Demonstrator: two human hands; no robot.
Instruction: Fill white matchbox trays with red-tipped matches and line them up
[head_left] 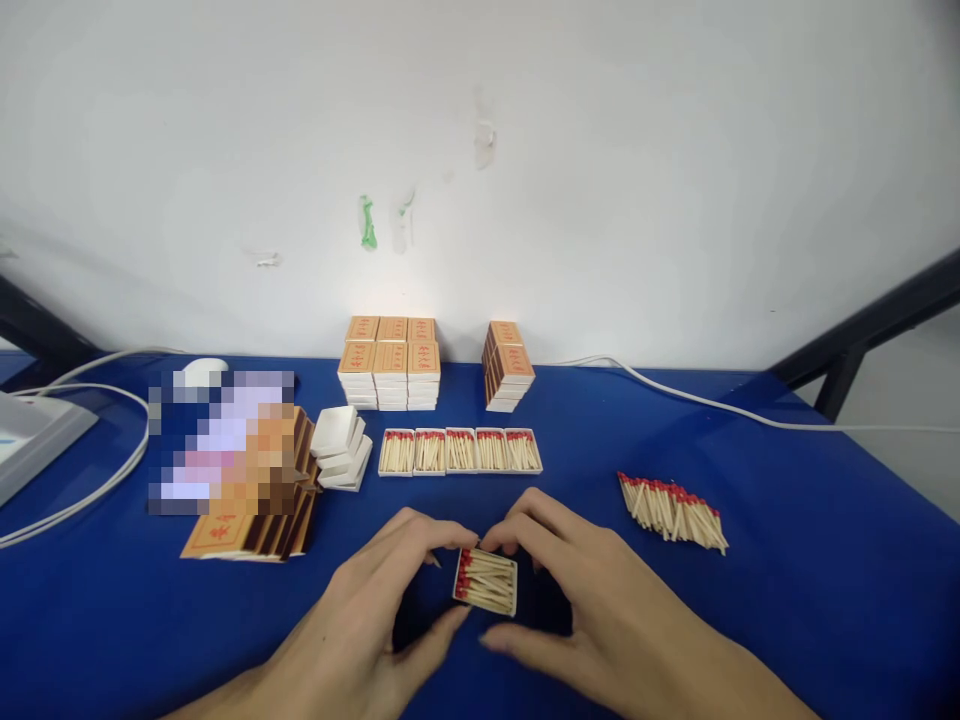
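Observation:
A small matchbox tray [486, 582] filled with red-headed matches is held tilted above the blue table. My left hand [375, 590] grips its left side, the index finger at the far edge and the thumb at the near left corner. Curved around the other side is my right hand [585, 580]; its index fingertip meets the far edge, while its thumb lies apart from the tray's near edge. Beyond my hands, several filled trays [460, 452] stand in a row. A pile of loose matches [675, 510] lies to the right.
Closed matchboxes are stacked at the back in a larger block [390, 375] and a smaller stack [510, 365]. White trays [341, 445] and orange matchbox sleeves [255, 520] lie on the left, near a blurred-out patch [225, 430]. A white cable [675, 390] crosses the back right.

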